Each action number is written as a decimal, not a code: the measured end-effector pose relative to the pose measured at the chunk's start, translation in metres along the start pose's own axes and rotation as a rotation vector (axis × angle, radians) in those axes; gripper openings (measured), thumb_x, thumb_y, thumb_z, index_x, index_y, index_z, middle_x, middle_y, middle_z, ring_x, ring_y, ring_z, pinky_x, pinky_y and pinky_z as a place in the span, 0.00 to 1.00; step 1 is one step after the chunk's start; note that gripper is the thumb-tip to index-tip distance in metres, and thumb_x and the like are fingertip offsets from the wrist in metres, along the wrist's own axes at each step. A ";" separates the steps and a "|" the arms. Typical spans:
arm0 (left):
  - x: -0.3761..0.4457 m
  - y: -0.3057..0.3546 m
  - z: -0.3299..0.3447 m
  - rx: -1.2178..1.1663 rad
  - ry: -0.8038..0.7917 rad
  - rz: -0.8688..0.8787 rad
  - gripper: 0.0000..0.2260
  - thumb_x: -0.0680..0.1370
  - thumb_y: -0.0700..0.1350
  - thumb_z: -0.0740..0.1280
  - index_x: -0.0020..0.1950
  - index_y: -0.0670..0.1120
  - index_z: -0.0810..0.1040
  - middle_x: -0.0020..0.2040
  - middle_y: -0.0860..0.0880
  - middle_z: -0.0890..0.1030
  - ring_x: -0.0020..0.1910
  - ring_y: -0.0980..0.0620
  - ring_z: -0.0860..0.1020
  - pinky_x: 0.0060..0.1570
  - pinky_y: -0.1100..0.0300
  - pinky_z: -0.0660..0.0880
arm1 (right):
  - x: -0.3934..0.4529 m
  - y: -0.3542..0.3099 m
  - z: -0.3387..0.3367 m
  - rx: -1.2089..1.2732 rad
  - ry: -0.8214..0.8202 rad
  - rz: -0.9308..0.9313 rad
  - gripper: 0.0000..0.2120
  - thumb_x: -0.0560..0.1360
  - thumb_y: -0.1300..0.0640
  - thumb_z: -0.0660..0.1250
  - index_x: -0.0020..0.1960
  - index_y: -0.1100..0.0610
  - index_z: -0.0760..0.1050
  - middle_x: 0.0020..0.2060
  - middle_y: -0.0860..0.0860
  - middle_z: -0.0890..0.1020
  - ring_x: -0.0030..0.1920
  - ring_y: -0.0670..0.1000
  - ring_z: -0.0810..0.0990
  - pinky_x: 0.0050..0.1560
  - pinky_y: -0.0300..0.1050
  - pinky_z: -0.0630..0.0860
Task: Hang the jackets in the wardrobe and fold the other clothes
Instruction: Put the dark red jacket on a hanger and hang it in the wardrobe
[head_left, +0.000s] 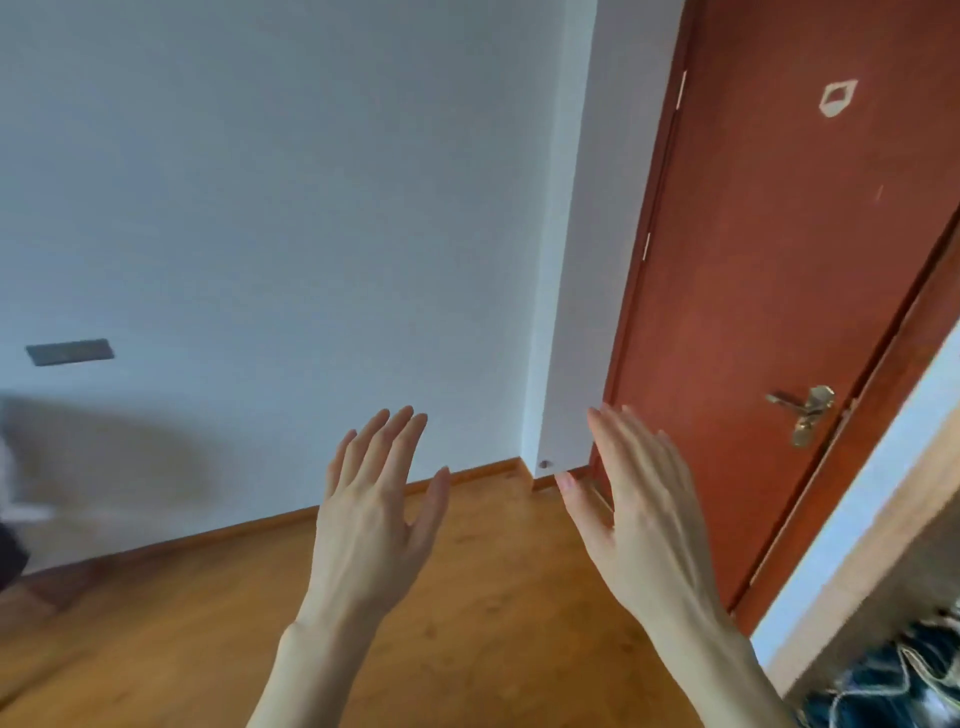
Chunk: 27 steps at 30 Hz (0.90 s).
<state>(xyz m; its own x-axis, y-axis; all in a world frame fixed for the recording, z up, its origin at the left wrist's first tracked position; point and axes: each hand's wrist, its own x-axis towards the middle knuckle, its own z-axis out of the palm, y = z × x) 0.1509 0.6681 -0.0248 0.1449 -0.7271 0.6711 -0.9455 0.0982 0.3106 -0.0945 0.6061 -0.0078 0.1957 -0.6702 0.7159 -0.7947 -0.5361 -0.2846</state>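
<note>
Grip: both of your hands are empty, fingers spread and pointing up toward 12 o'clock; left hand, right hand, neither touching anything. No jacket or hanger shows. Progress can't be judged from here: nothing hung or folded is visible. At 4 o'clock, low right corner, a dark patterned fabric lies partly cut off by the frame edge, maybe 1 of the clothes; its long axis and heading can't be told. At 2 o'clock stands a red-brown door, closed, handle level. Wooden floor below. Likely everything remains to do.
</note>
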 end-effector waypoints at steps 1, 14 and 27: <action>-0.004 -0.019 -0.003 0.018 0.005 -0.033 0.25 0.84 0.57 0.60 0.78 0.48 0.71 0.77 0.51 0.73 0.80 0.50 0.64 0.78 0.45 0.64 | 0.002 -0.011 0.015 -0.020 0.010 -0.056 0.28 0.83 0.45 0.66 0.78 0.57 0.70 0.76 0.53 0.72 0.78 0.55 0.69 0.77 0.61 0.68; -0.025 -0.206 -0.056 0.307 0.109 -0.319 0.24 0.84 0.57 0.61 0.76 0.47 0.73 0.74 0.49 0.76 0.78 0.48 0.69 0.80 0.48 0.60 | 0.063 -0.153 0.191 0.179 -0.208 -0.311 0.25 0.84 0.43 0.63 0.75 0.57 0.74 0.73 0.53 0.77 0.76 0.55 0.72 0.77 0.59 0.67; 0.046 -0.359 -0.051 0.520 0.226 -0.573 0.23 0.83 0.57 0.60 0.73 0.48 0.75 0.73 0.50 0.77 0.77 0.49 0.70 0.79 0.44 0.63 | 0.184 -0.263 0.392 0.439 -0.358 -0.505 0.28 0.85 0.39 0.57 0.76 0.56 0.73 0.73 0.51 0.77 0.77 0.53 0.72 0.78 0.55 0.67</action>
<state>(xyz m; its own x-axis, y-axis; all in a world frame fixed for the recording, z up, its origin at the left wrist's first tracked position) 0.5124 0.6341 -0.0708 0.6517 -0.4080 0.6394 -0.7128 -0.6175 0.3325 0.3752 0.4228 -0.0514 0.7092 -0.3745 0.5973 -0.2722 -0.9270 -0.2581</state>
